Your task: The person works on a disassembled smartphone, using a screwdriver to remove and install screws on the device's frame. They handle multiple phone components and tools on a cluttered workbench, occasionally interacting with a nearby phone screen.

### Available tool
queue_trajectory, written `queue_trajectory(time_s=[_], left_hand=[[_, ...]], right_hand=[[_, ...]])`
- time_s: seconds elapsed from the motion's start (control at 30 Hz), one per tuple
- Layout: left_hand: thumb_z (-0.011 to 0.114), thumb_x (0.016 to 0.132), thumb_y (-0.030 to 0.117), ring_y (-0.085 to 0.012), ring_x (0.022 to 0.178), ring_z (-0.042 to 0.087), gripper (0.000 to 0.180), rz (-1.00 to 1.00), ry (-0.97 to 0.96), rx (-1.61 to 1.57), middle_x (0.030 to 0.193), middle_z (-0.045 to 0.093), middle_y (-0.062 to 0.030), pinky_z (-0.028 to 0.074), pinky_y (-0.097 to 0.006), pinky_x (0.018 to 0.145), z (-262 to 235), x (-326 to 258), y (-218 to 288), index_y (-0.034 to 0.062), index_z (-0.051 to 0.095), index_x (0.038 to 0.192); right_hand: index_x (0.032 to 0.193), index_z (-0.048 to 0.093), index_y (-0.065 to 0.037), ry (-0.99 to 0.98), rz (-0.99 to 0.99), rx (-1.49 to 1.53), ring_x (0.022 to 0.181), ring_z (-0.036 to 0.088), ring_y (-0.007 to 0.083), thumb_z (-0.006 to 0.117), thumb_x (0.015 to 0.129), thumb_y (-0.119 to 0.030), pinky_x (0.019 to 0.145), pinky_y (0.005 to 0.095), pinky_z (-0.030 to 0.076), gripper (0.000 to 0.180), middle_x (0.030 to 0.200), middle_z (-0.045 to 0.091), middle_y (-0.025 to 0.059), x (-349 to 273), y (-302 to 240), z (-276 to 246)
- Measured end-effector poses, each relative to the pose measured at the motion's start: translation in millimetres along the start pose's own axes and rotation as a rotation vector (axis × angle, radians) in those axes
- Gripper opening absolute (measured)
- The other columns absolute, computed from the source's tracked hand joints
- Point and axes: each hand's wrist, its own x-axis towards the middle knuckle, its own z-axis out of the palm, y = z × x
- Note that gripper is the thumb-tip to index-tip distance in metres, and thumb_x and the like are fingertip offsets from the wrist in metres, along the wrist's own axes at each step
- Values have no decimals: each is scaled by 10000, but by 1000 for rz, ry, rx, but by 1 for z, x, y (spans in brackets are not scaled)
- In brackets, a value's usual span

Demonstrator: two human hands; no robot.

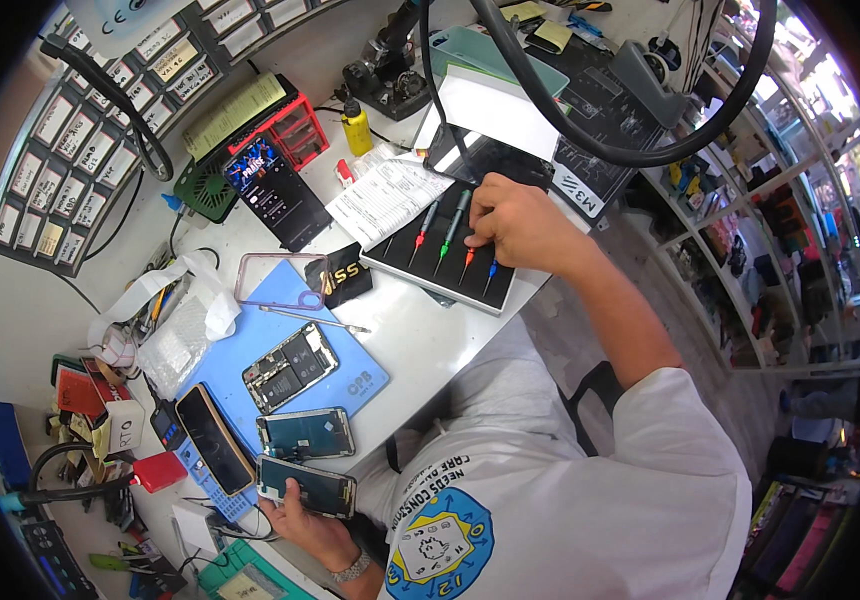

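Observation:
My left hand (302, 525) grips a phone screen (322, 490) at its edge, thumb on top. Just above it lies a second phone screen (312, 434). My right hand (522, 222) is over a white-edged screwdriver case (448, 288) with black lining. Its fingers are pinched around a screwdriver with an orange-red collar (469, 254), whose handle they mostly hide. Other screwdrivers lie in the case, one with a green collar (445, 250) and one with a blue collar (493, 268). An opened phone (292, 368), its battery and boards showing, rests on a blue mat (355, 350).
Left of the screens lies a phone in a tan-edged case (215, 440). A clear phone case (275, 280) and a metal pick tool (325, 318) are at the mat's far edge. Papers (390, 200), a lit phone (275, 195) and a yellow bottle (356, 128) stand beyond. A thick black cable (650, 155) arches overhead.

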Motion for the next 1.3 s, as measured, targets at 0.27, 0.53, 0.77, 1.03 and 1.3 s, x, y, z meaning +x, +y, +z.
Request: queue_trajectory(time_s=[0.27, 0.53, 0.77, 1.03, 1.3], left_hand=[[696, 950, 4, -189, 948, 713, 347, 4, -2, 9, 1105, 728, -115, 577, -333, 861, 0, 0, -2, -14, 579, 1277], [700, 949, -1, -188, 958, 711, 357, -8, 5, 4, 1114, 729, -111, 575, -335, 871, -2, 1, -4, -10, 580, 1285], [692, 959, 8, -186, 972, 708, 346, 6, -9, 16, 1115, 726, -109, 573, -334, 878, 2, 1, -4, -11, 581, 1286], [696, 955, 3, -189, 973, 702, 352, 3, -25, 25, 1124, 721, -111, 563, -334, 895, -6, 3, -3, -10, 579, 1286], [725, 960, -38, -146, 1062, 698, 429, -29, -89, -44, 1207, 724, -98, 531, -282, 979, -4, 5, 1, -30, 556, 1355]], right_hand=[[967, 838, -86, 112, -49, 160, 893, 678, 287, 749, 777, 54, 765, 403, 554, 252, 865, 681, 73, 7, 10, 8], [1002, 791, -95, 34, 39, -60, 1055, 639, 313, 746, 763, 7, 838, 422, 565, 264, 1037, 629, 114, 21, -6, 17], [968, 679, -73, 78, 131, 11, 1144, 579, 315, 753, 709, 83, 880, 404, 561, 311, 1179, 531, 106, 20, -11, 19], [986, 659, -52, 192, 14, 175, 1113, 626, 339, 697, 737, 151, 895, 412, 564, 324, 1153, 585, 107, 23, -3, 29], [1231, 702, 22, 410, -31, 502, 951, 662, 168, 640, 1007, 56, 877, 276, 499, 235, 1035, 705, 91, 10, -49, 24]])
